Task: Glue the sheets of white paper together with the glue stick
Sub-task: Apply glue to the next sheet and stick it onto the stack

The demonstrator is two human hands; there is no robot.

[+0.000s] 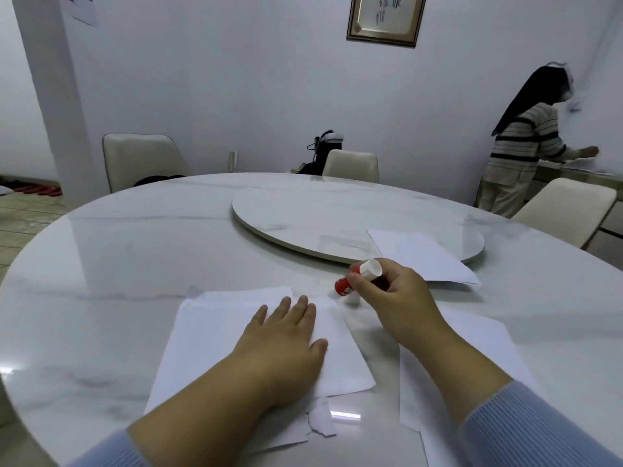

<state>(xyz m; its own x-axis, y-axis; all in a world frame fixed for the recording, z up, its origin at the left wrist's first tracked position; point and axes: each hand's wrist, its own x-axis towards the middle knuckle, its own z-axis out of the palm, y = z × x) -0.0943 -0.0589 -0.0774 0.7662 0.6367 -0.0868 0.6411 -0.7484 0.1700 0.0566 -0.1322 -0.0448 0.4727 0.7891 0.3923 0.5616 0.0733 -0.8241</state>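
White marble, faintly veined and glossy, is filling most of the head view: a round table (101, 264) with a matching lazy Susan (303, 210) sitting at its middle.

On the near part of the table, the left hand (286, 345) is lying flat with fingers straight, pressing down on a stack of white paper sheets (209, 332) whose edges are not lining up. Just beyond that stack's far right corner, the right hand (394, 298) is gripping a red glue stick (350, 281), fingers curled round its barrel. The stick is tilting, its white end pointing up and away and its lower end reaching toward the tabletop; the tip seems to be touching the marble or the paper's corner, though the blur there is making that hard to tell.

Another white sheet (478, 335) is lying under the right forearm, partly covered by it and by the light blue sleeve (539, 429). A third sheet (424, 257) is resting farther off, overlapping the lazy Susan's rim. A small torn scrap (322, 423) is sitting at the near edge of the stack.

Cream chairs (141, 160) are standing round the table against a pale wall, where a framed picture (386, 18) is hanging, cut off at the top. At the right, a person in a striped top (526, 139) is standing turned away.
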